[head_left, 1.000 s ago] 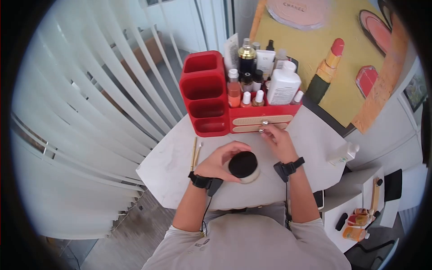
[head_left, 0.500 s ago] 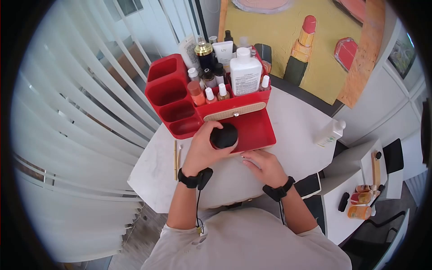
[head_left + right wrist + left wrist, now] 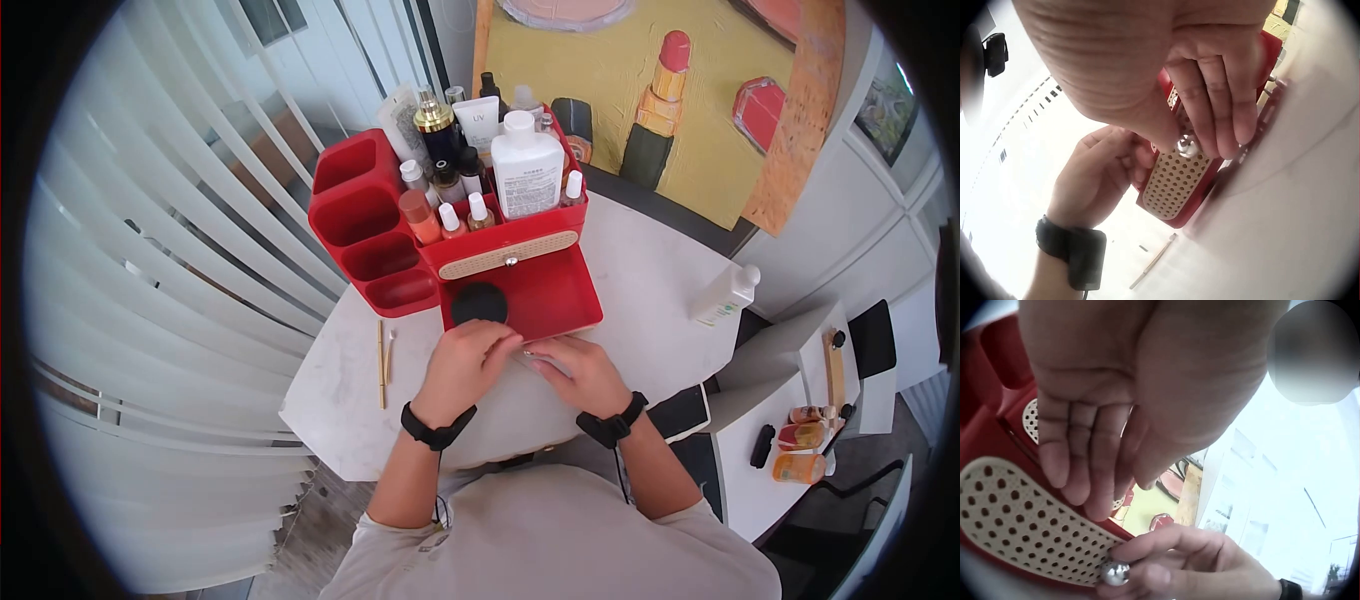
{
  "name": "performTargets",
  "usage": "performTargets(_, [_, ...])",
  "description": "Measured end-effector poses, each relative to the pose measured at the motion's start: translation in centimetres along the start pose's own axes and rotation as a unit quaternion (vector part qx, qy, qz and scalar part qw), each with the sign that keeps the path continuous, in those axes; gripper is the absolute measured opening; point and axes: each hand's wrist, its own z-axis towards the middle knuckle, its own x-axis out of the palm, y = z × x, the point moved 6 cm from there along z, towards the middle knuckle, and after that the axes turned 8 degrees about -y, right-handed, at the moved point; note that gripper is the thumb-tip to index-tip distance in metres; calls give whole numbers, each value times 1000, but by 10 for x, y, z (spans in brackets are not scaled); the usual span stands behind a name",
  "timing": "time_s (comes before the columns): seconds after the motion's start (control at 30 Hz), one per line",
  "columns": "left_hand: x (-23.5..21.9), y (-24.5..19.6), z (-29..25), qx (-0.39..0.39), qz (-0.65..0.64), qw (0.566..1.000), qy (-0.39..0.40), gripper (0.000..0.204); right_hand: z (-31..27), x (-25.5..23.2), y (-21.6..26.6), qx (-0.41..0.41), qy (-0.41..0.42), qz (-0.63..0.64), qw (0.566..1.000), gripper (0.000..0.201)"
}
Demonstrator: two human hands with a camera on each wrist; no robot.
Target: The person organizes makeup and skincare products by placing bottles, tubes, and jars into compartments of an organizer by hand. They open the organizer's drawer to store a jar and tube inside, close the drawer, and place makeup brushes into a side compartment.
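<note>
The lower drawer (image 3: 550, 295) of the red organizer is pulled out. In its left part is a jar with a black lid (image 3: 479, 303). My left hand (image 3: 463, 370) is just in front of that jar, its fingers loosely bent over the drawer's front edge and holding nothing; whether they touch the edge I cannot tell. In the right wrist view, my right hand (image 3: 1147, 69) pinches the round silver knob (image 3: 1187, 145) on the woven drawer front (image 3: 1172, 184) between thumb and fingers. The left wrist view shows the same knob (image 3: 1115, 573) beside the right fingertips.
Bottles and tubes, including a large white bottle (image 3: 527, 170), fill the organizer's top, with red compartments (image 3: 357, 212) at its left. Two thin sticks (image 3: 382, 365) lie on the white table (image 3: 335, 400). Another white bottle (image 3: 727, 295) stands at the right. A painting (image 3: 600, 90) is behind.
The lower drawer has come out towards the body with my right hand at its knob. My left hand has put the jar into it, let go and drawn back. The head view has shifted.
</note>
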Motion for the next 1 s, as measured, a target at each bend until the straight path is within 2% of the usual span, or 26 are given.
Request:
performTargets(0.07, [-4, -4, 3, 12, 40, 998, -41, 13, 0, 0, 1, 3, -1, -2, 1000, 22])
performTargets(0.2, [-9, -4, 7, 38, 52, 997, -42, 13, 0, 1, 2, 16, 3, -3, 1000, 22])
performTargets(0.27, [-8, 0, 3, -34, 131, 991, 13, 18, 2, 0, 2, 13, 0, -2, 1000, 23])
performTargets(0.4, [-4, 4, -3, -44, 219, 974, 46, 26, -2, 2, -1, 18, -3, 6, 1000, 24])
performTargets(0.57, [3, 19, 0, 68, 188, 980, 7, 32, -2, 2, -1, 15, -6, 10, 1000, 26])
performTargets(0.73, [8, 23, 2, 70, 194, 977, 49, 34, -8, -7, 0, 42, 9, -9, 999, 27])
performTargets(0.8, [10, 23, 1, 65, 190, 978, 49, 35, -17, -32, -8, 56, -81, 6, 995, 24])
performTargets(0.87, [9, 26, 0, 51, 174, 983, 21, 35, -33, -76, -18, 61, -220, -52, 972, 20])
performTargets(0.93, [7, 26, 0, 46, 187, 981, 11, 35, -62, -129, -43, 65, -397, -194, 895, 32])
performTargets(1.0, [4, 22, -2, 40, 197, 980, 4, 36, -90, -172, -80, 62, -541, -130, 828, 55])
